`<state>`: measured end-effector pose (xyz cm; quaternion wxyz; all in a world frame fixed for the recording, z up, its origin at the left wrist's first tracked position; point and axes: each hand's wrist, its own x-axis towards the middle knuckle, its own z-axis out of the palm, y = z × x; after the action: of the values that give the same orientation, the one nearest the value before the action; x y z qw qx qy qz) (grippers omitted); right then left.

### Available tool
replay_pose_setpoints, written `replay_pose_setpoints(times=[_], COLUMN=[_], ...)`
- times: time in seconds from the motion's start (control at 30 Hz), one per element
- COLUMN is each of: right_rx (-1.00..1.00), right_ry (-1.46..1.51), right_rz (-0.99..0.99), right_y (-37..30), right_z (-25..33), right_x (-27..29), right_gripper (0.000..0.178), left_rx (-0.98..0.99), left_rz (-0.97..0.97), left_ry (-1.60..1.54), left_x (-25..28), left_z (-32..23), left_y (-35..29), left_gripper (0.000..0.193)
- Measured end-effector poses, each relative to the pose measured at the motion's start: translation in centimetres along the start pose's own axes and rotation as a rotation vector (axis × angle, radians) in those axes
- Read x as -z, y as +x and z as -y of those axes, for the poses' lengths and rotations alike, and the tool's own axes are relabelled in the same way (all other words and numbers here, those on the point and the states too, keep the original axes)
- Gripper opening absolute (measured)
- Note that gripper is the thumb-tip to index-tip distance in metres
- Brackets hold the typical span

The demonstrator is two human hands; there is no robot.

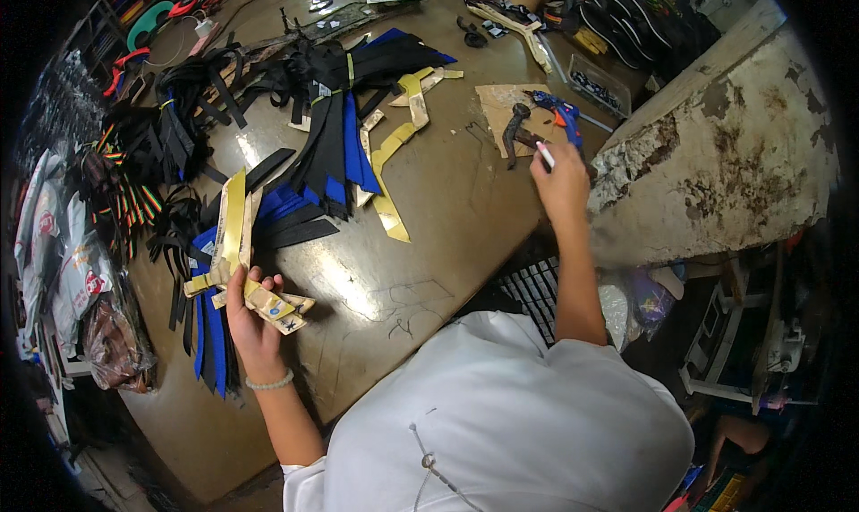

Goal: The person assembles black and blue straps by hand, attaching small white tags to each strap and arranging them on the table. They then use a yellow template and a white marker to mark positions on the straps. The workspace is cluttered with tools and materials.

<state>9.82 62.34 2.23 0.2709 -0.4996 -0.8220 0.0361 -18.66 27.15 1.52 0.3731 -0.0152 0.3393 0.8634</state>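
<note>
My left hand (pixel 255 320) is closed round a bundle of flat, angled cardboard templates (pixel 234 221) patched with yellow tape. Under and beyond them lie bunches of black and blue fabric strips (pixel 327 149), some tied with yellow bands. At the right of the table my right hand (pixel 564 185) grips a slim white and pink pen (pixel 545 155). Just past those fingers a dark hammer (pixel 516 132) rests on a piece of brown cardboard (pixel 494 100), its handle partly covered by the hand. A blue glue gun (pixel 565 118) lies beside it.
Another taped template (pixel 394 154) lies mid-table. A clear box of small parts (pixel 598 84) stands at the far right, near a worn, peeling pillar (pixel 716 145). Plastic bags (pixel 67 234) hang at the left edge. Loose threads (pixel 403 302) lie near me.
</note>
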Motion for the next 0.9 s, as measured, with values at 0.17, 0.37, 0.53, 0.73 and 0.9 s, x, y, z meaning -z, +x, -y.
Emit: replay_pose_setpoints(times=[0.17,0.37,0.53,0.73,0.9], right_rx=[0.285,0.293,0.312,0.323,0.149], right_ry=[-0.007,0.131,0.031,0.086,0.424], right_rz=[-0.065,-0.051,0.029,0.013,0.078], right_y=[3.4,4.0,4.0,4.6,5.6], right_z=[-1.4,-2.9,-2.5,0.0,8.2], right_x=[-2.5,-4.2,-3.4,-1.1,-0.9], right_gripper=[0.019,0.020,0.023,0.029,0.033], left_rx=[0.045,0.019,0.031,0.011,0.003], left_rz=[-0.070,0.093,0.162,0.210,0.170], left_ry=[0.015,0.077,0.327,0.334,0.358], left_x=[-0.1,-0.9,-1.8,-2.5,-2.6], left_z=[0.3,0.1,0.3,0.3,0.0], left_y=[0.1,-0.8,-1.2,-1.6,-1.5], left_gripper=[0.019,0.029,0.040,0.046,0.046])
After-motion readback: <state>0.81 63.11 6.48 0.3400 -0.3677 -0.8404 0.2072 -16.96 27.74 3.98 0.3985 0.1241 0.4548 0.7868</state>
